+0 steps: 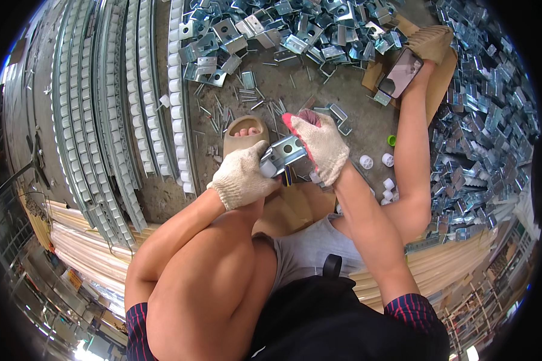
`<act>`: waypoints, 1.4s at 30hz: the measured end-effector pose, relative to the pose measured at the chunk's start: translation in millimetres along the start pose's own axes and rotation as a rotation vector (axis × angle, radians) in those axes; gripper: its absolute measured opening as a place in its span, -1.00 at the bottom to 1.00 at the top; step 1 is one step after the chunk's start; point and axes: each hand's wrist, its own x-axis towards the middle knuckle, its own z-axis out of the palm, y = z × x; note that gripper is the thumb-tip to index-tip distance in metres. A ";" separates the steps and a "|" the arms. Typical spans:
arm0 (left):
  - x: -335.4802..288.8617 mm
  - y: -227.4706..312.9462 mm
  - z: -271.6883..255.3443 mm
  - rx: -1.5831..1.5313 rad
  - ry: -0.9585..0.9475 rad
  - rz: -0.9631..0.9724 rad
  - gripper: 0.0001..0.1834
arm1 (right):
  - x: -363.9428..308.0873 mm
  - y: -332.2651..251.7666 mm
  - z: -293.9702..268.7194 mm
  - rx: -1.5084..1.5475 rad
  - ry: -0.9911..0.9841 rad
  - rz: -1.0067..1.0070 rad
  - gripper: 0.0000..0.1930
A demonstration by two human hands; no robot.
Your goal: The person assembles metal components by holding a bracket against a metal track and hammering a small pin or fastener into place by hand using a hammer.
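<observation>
grey concrete floor (370, 132) carries everything, no surface raised. big heap of blue-silver bent metal brackets (491, 126) fills the right side. long steel rails lined with white rollers (81, 114) lie side by side at left. bundle of long pale tan bars (90, 253) runs behind the person at lower left, more at lower right. second, smaller pile of blue-silver metal brackets (295, 33) at top centre. flat brown cardboard sheet (441, 99) under the right foot; another piece of brown cardboard (283, 212) between the legs. tan open-toe sandal (241, 140) on the left foot, just ahead of the left hand.

left hand (242, 173), cream knit glove: clamped on the left end of a single blue-silver metal bracket with a round hole (289, 149). right hand (322, 144), cream glove with red fingertips: at the bracket's right end, thumb up; can't tell if its fingers are closed on it. bracket sits between both hands, over the gap between the legs, tilted, right end higher.

dark-screened smartphone (401, 72) beside the right ankle. loose white plastic rollers (387, 160) near the right knee. bright green plastic ring (391, 141) just above those. thin silver metal pins (220, 115) scattered around the sandal.
</observation>
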 end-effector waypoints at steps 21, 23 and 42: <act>-6.4 2.1 7.4 -0.025 0.033 0.110 -0.27 | 7.8 -3.7 -15.0 0.048 -0.140 0.121 -0.72; -6.5 3.4 6.6 -0.012 0.029 0.111 -0.28 | 5.6 -4.6 -12.2 0.054 -0.114 0.114 -0.71; -13.9 2.6 5.2 -0.052 0.146 0.216 -0.28 | 19.9 6.5 -19.0 0.060 -0.216 0.105 -0.80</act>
